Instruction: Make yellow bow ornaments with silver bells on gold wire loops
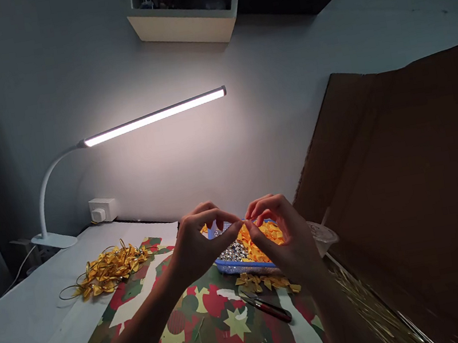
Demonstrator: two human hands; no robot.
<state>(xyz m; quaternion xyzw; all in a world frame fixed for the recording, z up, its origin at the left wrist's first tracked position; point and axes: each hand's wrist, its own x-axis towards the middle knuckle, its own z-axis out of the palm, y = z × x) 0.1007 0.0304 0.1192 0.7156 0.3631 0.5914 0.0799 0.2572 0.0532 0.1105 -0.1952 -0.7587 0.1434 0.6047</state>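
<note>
My left hand (204, 244) and my right hand (282, 237) are raised close together above a blue plastic tray (244, 265). Their fingertips meet over the tray, pinching a small orange piece (244, 227) that is mostly hidden by my fingers. The tray holds a heap of orange-yellow petal-shaped pieces (263, 240) and a mound of silver beads (231, 250). My hands hide much of the tray. Neither hand touches the tray's contents as far as I can tell.
Gold ribbon bows with wire (109, 268) lie left on a white-covered desk (26, 319), over a patterned camouflage-like mat (210, 328). Yellow bows (268, 281), a red-handled tool (268, 309), a clear plastic lid (323, 236), and a cardboard sheet (406, 166) lie nearby.
</note>
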